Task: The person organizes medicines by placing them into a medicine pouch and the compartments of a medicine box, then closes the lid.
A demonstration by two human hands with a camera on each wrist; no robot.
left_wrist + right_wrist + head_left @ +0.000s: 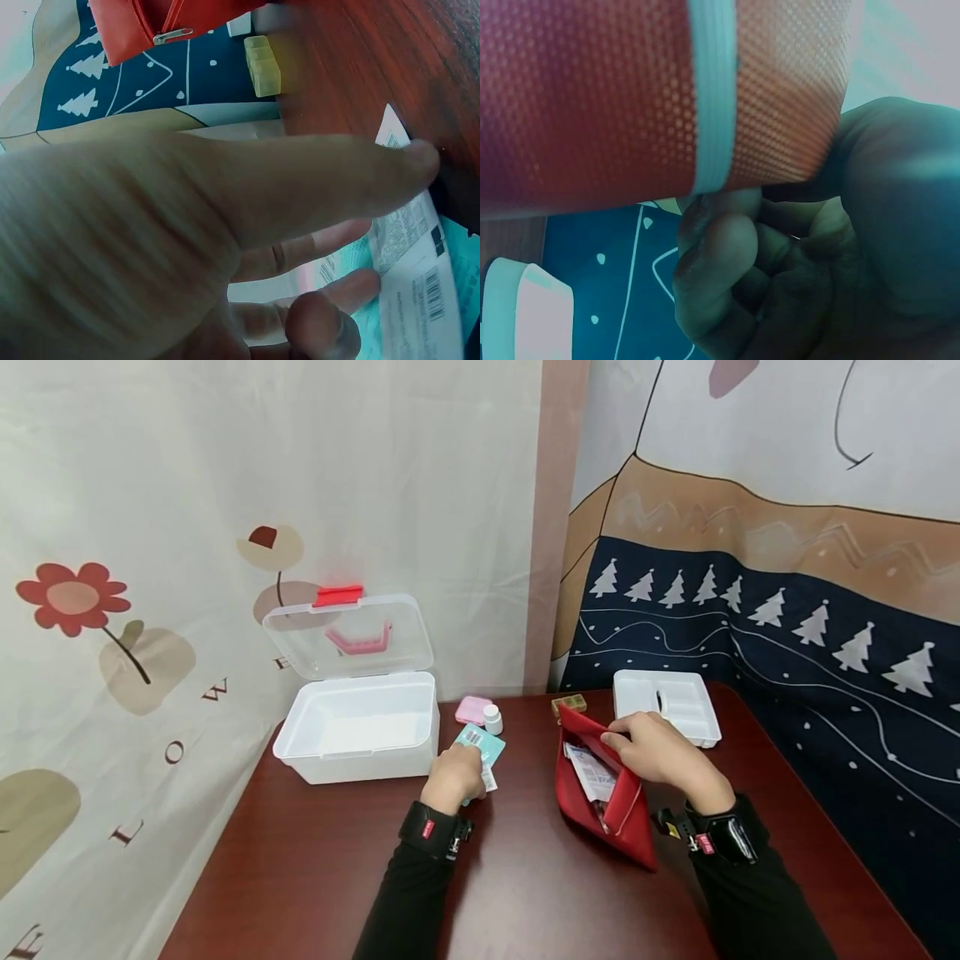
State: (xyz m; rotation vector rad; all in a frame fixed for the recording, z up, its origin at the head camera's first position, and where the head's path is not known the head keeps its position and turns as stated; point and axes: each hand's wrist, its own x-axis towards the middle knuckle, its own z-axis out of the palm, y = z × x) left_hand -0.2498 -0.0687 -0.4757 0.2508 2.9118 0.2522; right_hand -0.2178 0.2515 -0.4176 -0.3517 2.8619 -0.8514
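My right hand (656, 750) pinches the top edge of a red zip pouch (637, 835), whose mouth gapes toward me. A white printed packet (592, 774) shows inside it. In the right wrist view, the pouch's textured fabric with a pale zipper strip (714, 97) fills the upper part, above curled fingers. To the left, my left hand (453, 775) is over a teal packet (487, 743) and a white printed packet (416, 300) on the table. Its thumb (337, 172) is straight and the fingertips are at the white packet's edge, spread apart from the thumb.
A white lidded box (360, 768) stands at the left, its clear lid (405, 643) raised. Behind the teal packet are a pink case (472, 708) and a white bottle (492, 720). A yellowish pill case (573, 702) lies behind the pouch, and a white compartment tray (693, 714) is at back right.
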